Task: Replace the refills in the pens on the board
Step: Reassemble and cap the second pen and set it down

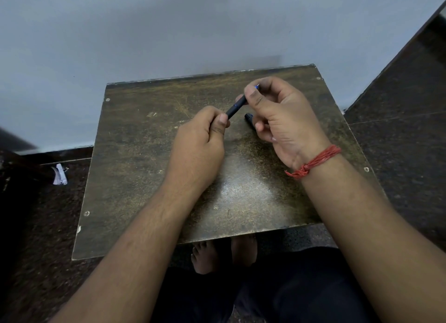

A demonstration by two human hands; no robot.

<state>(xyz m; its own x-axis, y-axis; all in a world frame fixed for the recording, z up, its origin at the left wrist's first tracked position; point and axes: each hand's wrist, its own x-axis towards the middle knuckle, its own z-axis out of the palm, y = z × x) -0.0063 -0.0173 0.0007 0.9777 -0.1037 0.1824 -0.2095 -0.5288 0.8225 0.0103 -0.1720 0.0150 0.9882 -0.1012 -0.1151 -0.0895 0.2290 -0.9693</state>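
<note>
A dark pen [236, 107] with blue accents is held slanted above the worn brown board [149, 168], between both hands. My left hand [202, 139] grips its lower end with curled fingers. My right hand [277, 115] pinches its upper end, where a blue tip shows past the thumb. A second dark pen part [249, 120] lies on the board just under my right hand, partly hidden by the fingers.
The board's far edge is against a pale wall [169, 33]. Dark speckled floor [398, 134] surrounds it. A crumpled scrap of paper [59, 175] lies on the floor at the left. Bare feet [217, 257] show below the board's near edge.
</note>
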